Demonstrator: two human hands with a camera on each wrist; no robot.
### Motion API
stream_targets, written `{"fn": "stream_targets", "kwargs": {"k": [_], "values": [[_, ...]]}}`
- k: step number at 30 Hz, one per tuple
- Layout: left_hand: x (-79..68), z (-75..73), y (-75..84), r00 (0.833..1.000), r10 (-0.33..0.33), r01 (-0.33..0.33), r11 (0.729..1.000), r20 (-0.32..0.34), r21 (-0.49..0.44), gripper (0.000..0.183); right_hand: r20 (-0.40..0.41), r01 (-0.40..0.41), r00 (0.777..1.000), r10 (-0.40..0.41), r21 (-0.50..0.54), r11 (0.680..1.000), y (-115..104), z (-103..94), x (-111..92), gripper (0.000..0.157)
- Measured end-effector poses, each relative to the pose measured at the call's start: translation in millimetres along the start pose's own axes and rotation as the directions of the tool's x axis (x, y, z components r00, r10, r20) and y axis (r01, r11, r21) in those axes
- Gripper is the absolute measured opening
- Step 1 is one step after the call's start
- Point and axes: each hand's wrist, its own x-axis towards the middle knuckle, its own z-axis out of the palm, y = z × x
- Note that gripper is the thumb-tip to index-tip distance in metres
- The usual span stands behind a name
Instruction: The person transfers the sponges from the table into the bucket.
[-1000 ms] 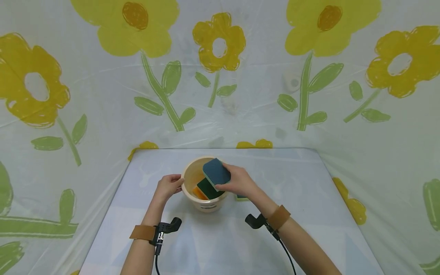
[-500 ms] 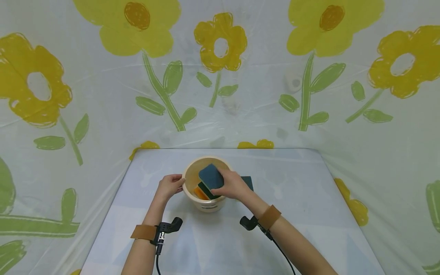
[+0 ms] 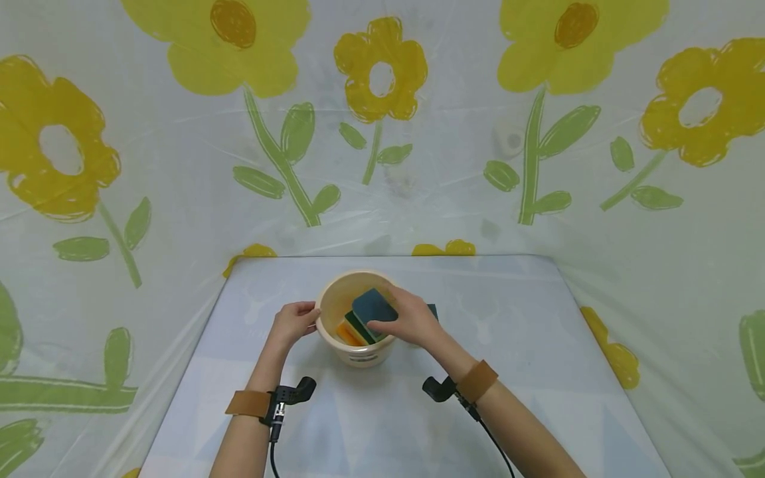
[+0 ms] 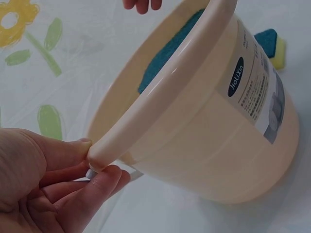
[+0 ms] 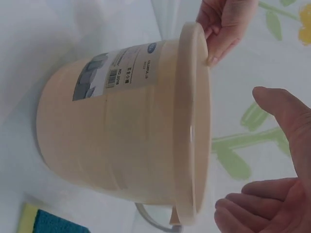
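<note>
A cream plastic bucket stands on the table, and my left hand pinches its rim between thumb and fingers. Inside it, a blue-topped sponge leans above a dark green sponge and an orange one. My right hand hovers over the bucket's right side. In the right wrist view, that hand has thumb and fingers spread apart with nothing between them. The left wrist view shows the teal face of a sponge below the rim.
Another sponge, teal and yellow, lies on the table just right of the bucket, partly hidden by my right hand. The bucket's handle hangs at its side. A flower-printed sheet hangs behind the table.
My right hand lowered the blue sponge into the bucket, then let go and drew slightly back to the right. My left hand keeps its hold on the rim.
</note>
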Motion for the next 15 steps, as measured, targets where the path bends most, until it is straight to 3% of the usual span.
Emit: {"fn": "stream_targets", "kwargs": {"k": [4,8,15], "values": [[-0.5,0.5,0.5,1.0,-0.002,0.002,1.0,-0.003,0.004,0.039,-0.065,-0.064,0.996,0.066,0.031,0.997,3.3,-6.3,-4.4,0.093],[0.0,0.8,0.1,1.0,-0.007,0.007,1.0,-0.002,0.005,0.039,-0.157,-0.078,0.984,0.088,0.07,0.994,14.0,-12.0,-10.3,0.094],[0.3,0.7,-0.1,1.0,0.007,-0.007,1.0,0.008,-0.03,0.039,-0.334,-0.071,0.933,0.131,0.185,0.98,44.6,-9.1,-23.2,0.094]]}}
